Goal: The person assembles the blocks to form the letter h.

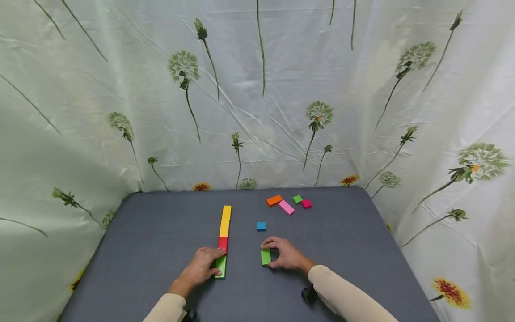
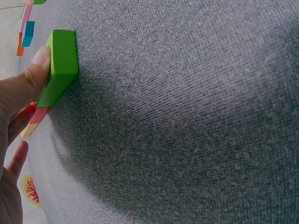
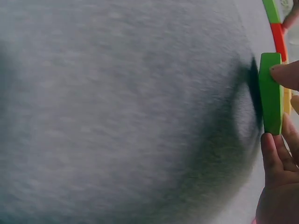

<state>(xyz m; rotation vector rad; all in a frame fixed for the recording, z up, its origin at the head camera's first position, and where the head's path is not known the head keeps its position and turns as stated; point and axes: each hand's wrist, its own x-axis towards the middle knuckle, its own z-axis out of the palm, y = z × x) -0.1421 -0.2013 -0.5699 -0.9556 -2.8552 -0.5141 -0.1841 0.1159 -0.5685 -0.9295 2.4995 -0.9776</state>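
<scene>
Currently, the right hand [image 1: 287,255] pinches a lone green block [image 1: 265,257]; the left hand [image 1: 199,264], thumb and forefinger spread, touches a second green block [image 1: 223,264] and the adjoining red block [image 1: 223,242].

The left hand [image 1: 201,265] (thumb [image 2: 32,77] apart) extends forward; the right hand [image 1: 287,254] curls, pinching.

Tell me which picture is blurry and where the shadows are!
Right wrist view: the grey tabletop looks blurry, with a dark shadow beside the held green block; left wrist view: the weave looks sharper, with a broad shadow; head view: the curtain shines.
</scene>
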